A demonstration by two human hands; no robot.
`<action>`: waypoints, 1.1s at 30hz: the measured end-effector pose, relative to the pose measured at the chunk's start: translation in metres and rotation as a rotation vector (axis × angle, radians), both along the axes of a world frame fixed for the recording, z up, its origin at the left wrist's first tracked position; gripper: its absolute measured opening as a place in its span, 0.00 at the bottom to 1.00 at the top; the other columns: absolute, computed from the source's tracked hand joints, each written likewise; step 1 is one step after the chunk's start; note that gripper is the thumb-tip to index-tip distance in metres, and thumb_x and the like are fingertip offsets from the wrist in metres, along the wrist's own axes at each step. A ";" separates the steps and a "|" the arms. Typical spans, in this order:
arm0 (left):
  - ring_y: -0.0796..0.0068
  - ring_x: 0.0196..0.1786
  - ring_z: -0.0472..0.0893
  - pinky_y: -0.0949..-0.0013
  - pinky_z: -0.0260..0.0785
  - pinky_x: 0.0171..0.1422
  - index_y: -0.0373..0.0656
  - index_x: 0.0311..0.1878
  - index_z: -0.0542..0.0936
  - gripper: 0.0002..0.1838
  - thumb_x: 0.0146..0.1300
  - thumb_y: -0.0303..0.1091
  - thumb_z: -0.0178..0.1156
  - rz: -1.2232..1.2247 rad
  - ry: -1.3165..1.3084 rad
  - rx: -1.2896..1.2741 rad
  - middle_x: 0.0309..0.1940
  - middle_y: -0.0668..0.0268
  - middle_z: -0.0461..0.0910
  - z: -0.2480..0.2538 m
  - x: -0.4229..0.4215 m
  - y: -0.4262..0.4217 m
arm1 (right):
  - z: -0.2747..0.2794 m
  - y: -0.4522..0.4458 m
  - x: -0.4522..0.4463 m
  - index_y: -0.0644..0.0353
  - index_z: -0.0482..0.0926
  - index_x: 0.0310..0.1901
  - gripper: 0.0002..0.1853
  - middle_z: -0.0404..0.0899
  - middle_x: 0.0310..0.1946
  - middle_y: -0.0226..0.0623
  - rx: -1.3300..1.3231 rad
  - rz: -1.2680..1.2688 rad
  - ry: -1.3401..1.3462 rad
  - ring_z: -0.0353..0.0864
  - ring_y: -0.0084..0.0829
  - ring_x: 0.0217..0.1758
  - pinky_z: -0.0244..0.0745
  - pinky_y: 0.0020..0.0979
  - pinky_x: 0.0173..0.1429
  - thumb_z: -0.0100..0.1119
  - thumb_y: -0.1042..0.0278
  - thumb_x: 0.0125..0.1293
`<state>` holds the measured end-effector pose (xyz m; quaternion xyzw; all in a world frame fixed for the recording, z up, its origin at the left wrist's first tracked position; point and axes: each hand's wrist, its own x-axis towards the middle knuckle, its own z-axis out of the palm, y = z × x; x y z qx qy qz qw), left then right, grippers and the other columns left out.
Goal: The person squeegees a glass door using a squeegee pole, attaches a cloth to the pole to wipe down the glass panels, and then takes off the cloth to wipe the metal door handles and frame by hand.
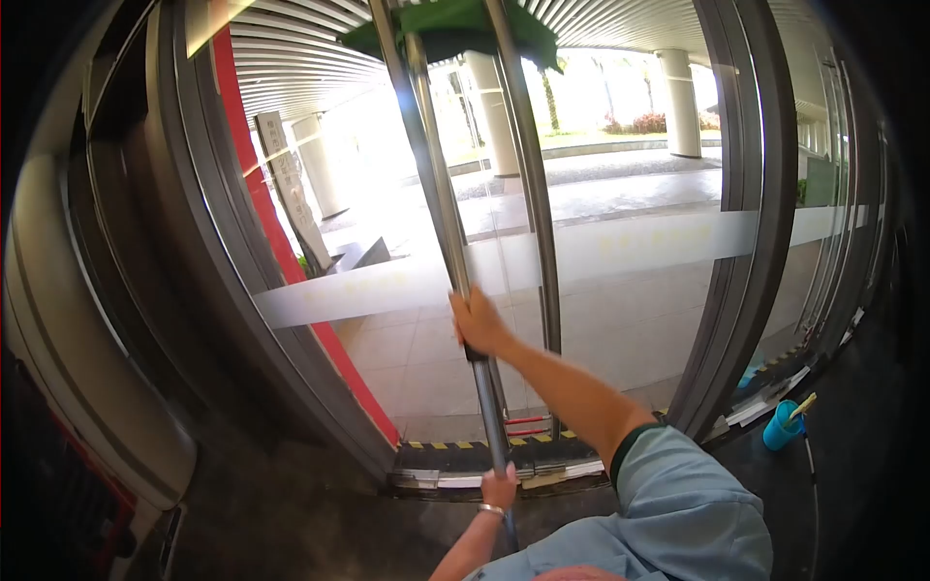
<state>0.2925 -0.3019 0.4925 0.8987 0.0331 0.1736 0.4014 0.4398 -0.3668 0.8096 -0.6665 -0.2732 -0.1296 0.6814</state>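
A long metal pole [489,407] runs from the lower centre up along the glass door. At the top of the view a green cloth [455,27] spreads across the glass, where the pole's upper part reaches it. My right hand [477,324] is wrapped round the pole at a dark section, at mid-height. Lower down, my left hand [499,488], with a bracelet on the wrist, grips the same pole near the door's bottom edge. Long vertical door handles [542,261] stand beside the pole.
A frosted band [639,247] crosses the glass. Dark door frames [751,194] stand at both sides. A blue bucket [783,426] with a yellowish object in it is on the dark floor at right. Striped tape [455,445] edges the threshold.
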 end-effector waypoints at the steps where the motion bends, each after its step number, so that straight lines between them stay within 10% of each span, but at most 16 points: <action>1: 0.49 0.26 0.81 0.54 0.70 0.31 0.35 0.23 0.78 0.22 0.63 0.45 0.57 -0.070 0.021 0.081 0.20 0.48 0.78 -0.028 -0.010 0.000 | -0.025 -0.003 -0.010 0.65 0.57 0.41 0.14 0.66 0.14 0.32 -0.009 0.006 0.006 0.68 0.25 0.11 0.67 0.31 0.15 0.46 0.62 0.73; 5: 0.43 0.30 0.80 0.49 0.71 0.35 0.35 0.24 0.79 0.23 0.64 0.47 0.56 -0.013 0.207 -0.134 0.22 0.46 0.79 -0.090 -0.045 -0.008 | -0.086 -0.011 -0.037 0.66 0.58 0.43 0.13 0.69 0.14 0.35 0.000 0.035 0.102 0.71 0.26 0.12 0.67 0.31 0.15 0.46 0.64 0.72; 8: 0.42 0.31 0.80 0.51 0.71 0.36 0.35 0.24 0.78 0.24 0.62 0.49 0.58 -0.106 0.164 0.186 0.22 0.45 0.78 -0.084 0.000 -0.013 | -0.058 -0.013 -0.008 0.65 0.59 0.40 0.14 0.70 0.14 0.36 -0.067 -0.043 0.026 0.72 0.27 0.13 0.68 0.32 0.16 0.47 0.62 0.72; 10: 0.44 0.29 0.80 0.52 0.70 0.34 0.36 0.25 0.79 0.23 0.62 0.51 0.58 -0.053 0.035 -0.142 0.19 0.46 0.77 -0.018 0.026 -0.027 | -0.013 -0.014 0.017 0.66 0.59 0.38 0.15 0.70 0.14 0.37 -0.109 -0.101 -0.030 0.73 0.28 0.13 0.69 0.34 0.16 0.47 0.61 0.72; 14: 0.81 0.15 0.74 0.73 0.65 0.18 0.41 0.19 0.76 0.19 0.65 0.40 0.59 -0.153 0.211 -0.558 0.11 0.71 0.72 0.071 0.054 -0.061 | 0.063 -0.036 0.041 0.67 0.60 0.36 0.16 0.70 0.16 0.38 -0.122 -0.100 -0.072 0.73 0.28 0.14 0.70 0.32 0.16 0.47 0.60 0.72; 19: 0.79 0.14 0.73 0.71 0.64 0.18 0.40 0.17 0.73 0.22 0.64 0.41 0.61 -0.222 0.182 -0.674 0.11 0.70 0.71 0.060 0.080 -0.097 | 0.084 -0.062 0.050 0.63 0.59 0.35 0.14 0.68 0.17 0.36 -0.127 -0.052 -0.009 0.70 0.24 0.13 0.71 0.31 0.16 0.49 0.61 0.70; 24: 0.77 0.15 0.75 0.69 0.66 0.21 0.40 0.17 0.74 0.22 0.63 0.43 0.62 -0.231 0.251 -0.720 0.10 0.67 0.72 0.042 0.057 -0.096 | 0.041 -0.060 0.042 0.67 0.59 0.36 0.18 0.69 0.16 0.37 -0.140 -0.059 -0.024 0.71 0.27 0.12 0.69 0.32 0.16 0.47 0.58 0.72; 30: 0.70 0.20 0.80 0.61 0.70 0.28 0.35 0.18 0.78 0.23 0.54 0.48 0.66 0.014 0.273 -0.431 0.12 0.59 0.75 -0.106 0.018 -0.043 | -0.075 -0.025 0.006 0.69 0.59 0.44 0.17 0.71 0.14 0.36 -0.072 -0.033 0.058 0.72 0.28 0.12 0.68 0.32 0.16 0.48 0.61 0.72; 33: 0.60 0.24 0.82 0.59 0.71 0.32 0.35 0.20 0.79 0.20 0.52 0.46 0.65 0.090 0.384 -0.494 0.15 0.54 0.77 -0.087 -0.025 -0.017 | -0.106 -0.010 -0.018 0.70 0.59 0.44 0.17 0.71 0.13 0.36 -0.050 -0.008 0.107 0.72 0.28 0.12 0.68 0.32 0.16 0.49 0.61 0.72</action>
